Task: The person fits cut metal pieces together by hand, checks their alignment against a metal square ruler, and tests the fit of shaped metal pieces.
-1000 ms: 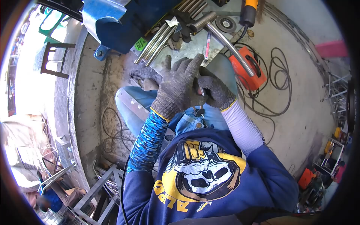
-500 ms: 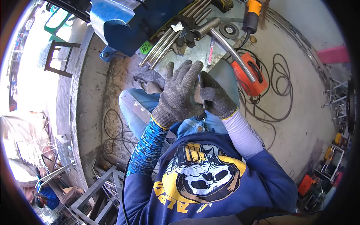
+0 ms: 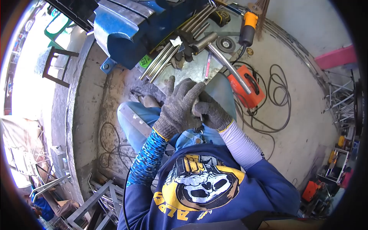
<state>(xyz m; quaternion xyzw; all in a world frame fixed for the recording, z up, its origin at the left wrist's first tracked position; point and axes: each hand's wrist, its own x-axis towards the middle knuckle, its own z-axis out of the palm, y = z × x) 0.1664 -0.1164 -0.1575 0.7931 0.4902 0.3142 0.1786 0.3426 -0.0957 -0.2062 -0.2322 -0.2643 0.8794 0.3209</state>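
My left hand [image 3: 177,105], in a dark grey knit glove, lies palm down over my lap with its fingers stretched and a little apart. Beside it, touching at the finger side, my right hand [image 3: 214,114] wears the same kind of glove. Its thumb and fingers close on a thin metal piece [image 3: 201,117], of which only a short end shows; the left hand and the right fingers hide the rest. Beyond both hands, a red-and-white marker pen [image 3: 207,69] and a bundle of steel tubes [image 3: 161,63] lie on a metal sheet [image 3: 195,73].
A blue bench vise [image 3: 122,34] stands at the upper left. A hammer-shaped metal tool [image 3: 230,67], a grinding disc [image 3: 225,44], a tape measure [image 3: 220,17] and an orange-and-black power tool [image 3: 248,28] lie ahead. An orange machine [image 3: 249,94] and coiled cable [image 3: 285,107] sit right.
The camera view has shifted, so the vise and tubes appear lower. The metal piece, which stood visible between my hands, is now mostly covered as the hands come closer together.
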